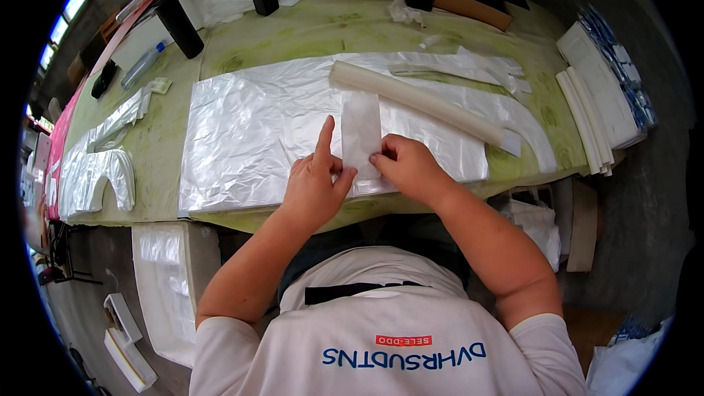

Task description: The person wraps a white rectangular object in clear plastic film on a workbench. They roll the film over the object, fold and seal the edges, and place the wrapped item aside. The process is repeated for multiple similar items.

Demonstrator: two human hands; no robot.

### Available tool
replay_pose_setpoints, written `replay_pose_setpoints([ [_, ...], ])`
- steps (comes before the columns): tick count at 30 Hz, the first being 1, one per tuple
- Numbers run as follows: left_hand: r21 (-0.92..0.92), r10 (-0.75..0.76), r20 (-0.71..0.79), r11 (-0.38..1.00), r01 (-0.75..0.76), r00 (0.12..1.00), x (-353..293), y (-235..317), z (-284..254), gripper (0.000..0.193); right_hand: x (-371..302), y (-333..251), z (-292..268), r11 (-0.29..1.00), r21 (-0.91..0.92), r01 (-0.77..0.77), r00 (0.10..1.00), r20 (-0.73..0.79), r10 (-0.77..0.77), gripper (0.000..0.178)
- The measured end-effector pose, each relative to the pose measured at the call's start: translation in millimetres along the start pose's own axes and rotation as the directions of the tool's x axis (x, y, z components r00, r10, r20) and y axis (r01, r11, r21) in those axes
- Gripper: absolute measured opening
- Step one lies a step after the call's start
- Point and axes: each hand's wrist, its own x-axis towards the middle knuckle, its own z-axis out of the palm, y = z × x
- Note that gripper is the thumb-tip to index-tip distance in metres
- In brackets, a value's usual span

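Note:
A narrow whitish translucent strip (361, 132), apparently thin plastic, lies between my hands over a stack of shiny clear plastic bags (257, 132). My right hand (407, 166) pinches its right edge between thumb and fingers. At the strip's lower left edge, my left hand (315, 183) has its thumb and curled fingers closed, while the index finger points up and away. A long pale roll or tube (418, 103) rests slantwise across the bags, just beyond the strip. The handle-like ends of the bags (528, 128) spread to the right.
A green patterned cloth (330, 26) covers the table. More folded bags (114, 169) lie at the left, near a clear bottle (143, 64) and a black cylinder (180, 26). At the right edge stand white packs (598, 81). An open-topped white container (165, 279) sits below the table.

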Motion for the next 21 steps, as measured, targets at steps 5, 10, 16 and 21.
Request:
replay_pose_setpoints([
  [5, 0.199, -0.027, 0.016, 0.98, 0.023, 1.0, 13, -2, -7, 0.093, 14, -6, 5, 0.982, -0.16, -0.1, 0.994, -0.057, 0.092, 0.029],
  [10, 0.401, 0.335, 0.248, 0.818, -0.411, 0.909, 26, 0, 0, 0.092, 16, -13, 4, 0.961, -0.265, -0.073, 0.997, -0.044, 0.064, 0.035],
  [16, 0.45, 0.183, 0.386, 0.818, -0.358, 0.904, 31, -4, 8, 0.1, 10, -9, 8, 0.97, -0.208, -0.123, 0.99, -0.091, 0.106, 0.048],
  [21, 0.339, 0.307, 0.473, 0.802, -0.492, 0.826, 10, 5, 2, 0.101, -29, -4, 1, 0.988, -0.124, -0.086, 0.996, -0.014, 0.085, 0.046],
])
